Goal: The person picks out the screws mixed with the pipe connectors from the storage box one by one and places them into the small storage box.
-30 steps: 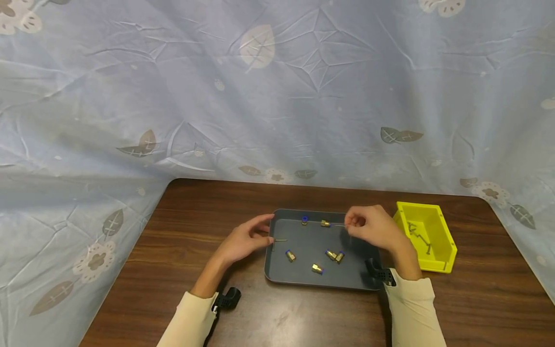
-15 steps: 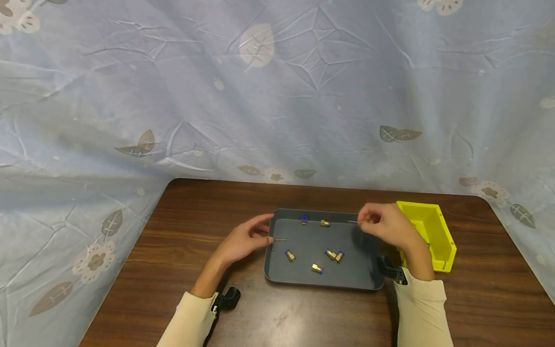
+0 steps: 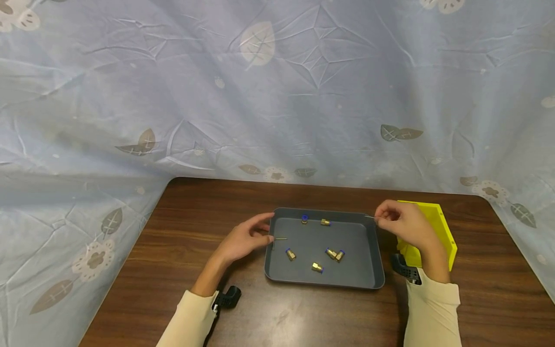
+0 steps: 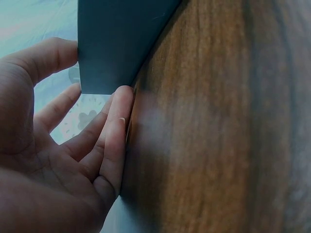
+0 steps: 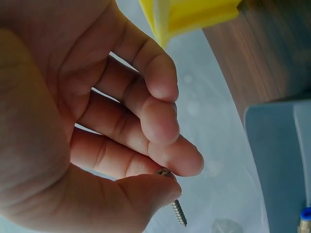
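Observation:
A small metal screw (image 5: 179,212) with a threaded shank is pinched between the thumb and fingers of my right hand (image 3: 403,222). That hand is above the near-left part of the yellow bin (image 3: 440,226), just past the right rim of the grey tray (image 3: 323,284). My left hand (image 3: 244,241) touches the tray's left edge, its thumb at the rim and its fingers loosely bent against the outer side. Inside the tray, another screw (image 3: 281,239) lies by the left thumb. Several brass fittings with blue collars (image 3: 317,267) are scattered across the tray. My right hand hides part of the bin.
A brown wooden table (image 3: 208,202) carries the tray and the bin. Behind it hangs a pale patterned cloth (image 3: 277,96). Black wrist cameras sit at both cuffs, the left one (image 3: 230,296) close over the tabletop.
My right hand has moved right with the screw, from over the tray's far right part to over the bin, which it now partly covers. The left hand stays at the tray edge.

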The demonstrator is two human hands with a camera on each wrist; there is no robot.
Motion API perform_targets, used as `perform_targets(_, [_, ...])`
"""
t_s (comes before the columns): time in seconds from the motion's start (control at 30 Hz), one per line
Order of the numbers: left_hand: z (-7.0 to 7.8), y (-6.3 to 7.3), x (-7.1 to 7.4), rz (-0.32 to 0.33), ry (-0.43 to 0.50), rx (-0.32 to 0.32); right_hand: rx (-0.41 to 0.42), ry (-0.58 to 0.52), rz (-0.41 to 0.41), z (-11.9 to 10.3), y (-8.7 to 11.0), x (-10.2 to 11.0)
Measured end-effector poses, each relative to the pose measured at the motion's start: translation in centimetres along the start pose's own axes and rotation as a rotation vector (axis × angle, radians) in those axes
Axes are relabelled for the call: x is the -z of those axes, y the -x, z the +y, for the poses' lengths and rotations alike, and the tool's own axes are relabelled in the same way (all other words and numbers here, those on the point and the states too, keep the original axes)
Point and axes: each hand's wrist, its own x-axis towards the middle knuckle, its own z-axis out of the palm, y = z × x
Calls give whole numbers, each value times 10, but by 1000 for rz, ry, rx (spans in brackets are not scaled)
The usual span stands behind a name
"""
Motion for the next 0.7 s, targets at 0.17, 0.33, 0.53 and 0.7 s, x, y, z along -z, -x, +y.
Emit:
perform_targets(0.17, [1, 0, 0, -1, 5, 6, -6, -7, 28, 3, 4, 6])
perform_targets(0.33, [0, 0, 1, -3, 5, 10, -19, -1, 59, 6, 8, 10])
perform_targets(0.53, [0, 0, 1, -6, 8, 8, -38, 5, 85, 10, 14, 17])
perform_targets(0.7, [1, 0, 1, -11, 11, 8, -40, 9, 96, 14, 17, 21])
